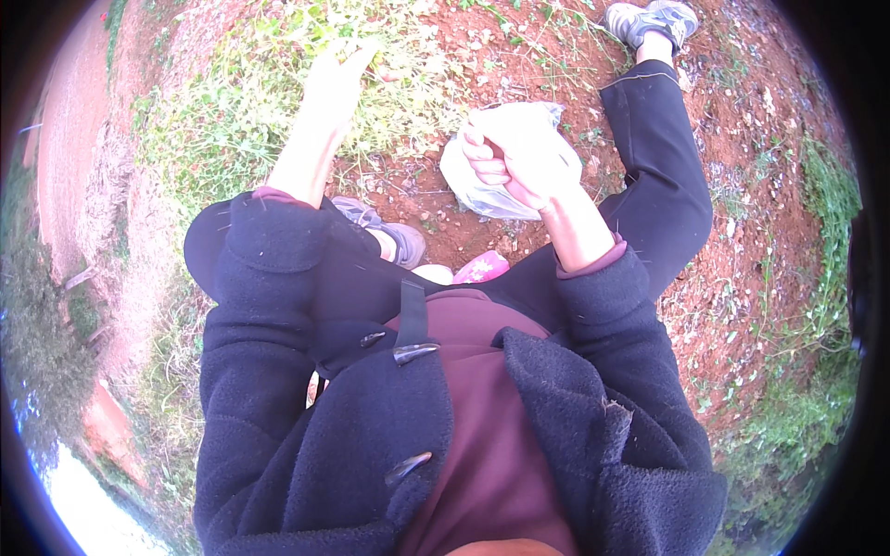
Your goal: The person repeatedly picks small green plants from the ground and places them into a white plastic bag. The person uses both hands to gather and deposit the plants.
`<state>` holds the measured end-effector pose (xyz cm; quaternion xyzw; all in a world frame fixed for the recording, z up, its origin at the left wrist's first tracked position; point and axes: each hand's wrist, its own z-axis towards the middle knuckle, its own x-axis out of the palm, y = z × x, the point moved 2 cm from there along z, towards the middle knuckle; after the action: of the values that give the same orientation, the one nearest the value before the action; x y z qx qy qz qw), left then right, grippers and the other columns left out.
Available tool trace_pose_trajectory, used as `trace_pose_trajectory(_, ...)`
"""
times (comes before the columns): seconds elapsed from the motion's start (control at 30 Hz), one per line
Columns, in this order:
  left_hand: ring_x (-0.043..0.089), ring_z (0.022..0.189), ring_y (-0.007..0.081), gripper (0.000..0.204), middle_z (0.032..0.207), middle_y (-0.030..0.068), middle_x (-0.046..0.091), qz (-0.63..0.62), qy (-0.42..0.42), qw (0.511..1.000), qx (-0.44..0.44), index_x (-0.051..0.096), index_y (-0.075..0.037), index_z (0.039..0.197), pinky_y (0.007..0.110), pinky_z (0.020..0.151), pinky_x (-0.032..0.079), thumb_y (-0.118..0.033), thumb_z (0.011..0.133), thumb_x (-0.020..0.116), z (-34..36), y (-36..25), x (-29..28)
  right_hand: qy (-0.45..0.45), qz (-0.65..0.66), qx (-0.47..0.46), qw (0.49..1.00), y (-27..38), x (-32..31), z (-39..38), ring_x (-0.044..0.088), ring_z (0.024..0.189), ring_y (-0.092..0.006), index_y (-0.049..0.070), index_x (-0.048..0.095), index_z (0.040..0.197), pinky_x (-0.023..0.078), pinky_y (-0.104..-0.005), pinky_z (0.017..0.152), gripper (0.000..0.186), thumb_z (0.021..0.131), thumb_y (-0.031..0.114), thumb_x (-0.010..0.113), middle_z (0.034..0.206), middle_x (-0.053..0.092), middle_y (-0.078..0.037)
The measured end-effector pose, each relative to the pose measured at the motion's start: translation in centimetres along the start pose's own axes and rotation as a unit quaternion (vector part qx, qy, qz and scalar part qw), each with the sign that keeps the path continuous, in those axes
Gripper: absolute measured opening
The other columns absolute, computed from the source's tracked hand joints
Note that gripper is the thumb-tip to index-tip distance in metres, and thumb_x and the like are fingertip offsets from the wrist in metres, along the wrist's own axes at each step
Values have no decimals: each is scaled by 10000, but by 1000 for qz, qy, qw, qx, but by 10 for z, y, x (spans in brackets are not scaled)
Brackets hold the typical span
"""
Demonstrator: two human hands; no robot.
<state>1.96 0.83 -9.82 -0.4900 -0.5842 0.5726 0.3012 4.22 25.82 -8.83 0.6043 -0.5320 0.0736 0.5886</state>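
My left hand (334, 88) reaches in among low, pale green plants (236, 107). Its fingers blend into the bright leaves, so their grip cannot be made out. Over a white plastic bag (482, 190) on the reddish soil, my right hand (524, 153) is closed with its fingers curled in. Whatever it may hold is hidden by the fingers and the glare. The bag lies between my spread legs, partly covered by that hand, and its contents do not show.
A pink item (481, 267) with pale markings lies close in front of me. One shoe (399, 239) is near the plants, the other shoe (654, 20) far to the right. Stony reddish soil (732, 278) and green weeds (825, 208) extend along the right side.
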Motion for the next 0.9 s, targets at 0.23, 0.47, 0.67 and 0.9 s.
trace_pose_trajectory(0.23, 517, 636, 63, 260, 810, 23, 651, -54, -45, 997, 23, 644, -90, 1067, 224, 532, 383, -261, 872, 634, 1, -6, -12, -70, 0, -39, 997, 2, -14, 2, 323, 513, -41, -3, 550, 823, 246, -194, 449, 269, 957, 223, 493, 665, 454, 2)
trace_pose_trajectory(0.47, 568, 712, 83, 263, 878, 42, 680, 1, -10, 1000, 11, 655, -71, 1065, 249, 646, 452, -241, 864, 656, -14, -21, 2, -134, -54, -71, 987, -11, -20, 16, 365, 559, -50, -56, 582, 997, 277, -192, 477, 233, 945, 167, 540, 741, 487, 12)
trace_pose_trajectory(0.67, 546, 828, 87, 322, 952, 34, 662, -24, 1, 1000, 9, 654, -55, 1087, 257, 758, 427, -262, 843, 687, -17, -17, 11, -112, -61, -94, 987, -21, -19, 29, 347, 580, -14, 23, 639, 1029, 261, -180, 477, 235, 935, 230, 582, 716, 452, 68)
trace_pose_trajectory(0.9, 581, 882, 121, 308, 985, 53, 663, 8, 19, 999, 49, 646, -26, 1083, 273, 817, 444, -221, 847, 681, -10, -8, 14, -97, -53, -60, 992, -23, -13, 30, 336, 555, -44, -34, 624, 990, 264, -202, 495, 230, 918, 183, 599, 673, 435, 36)
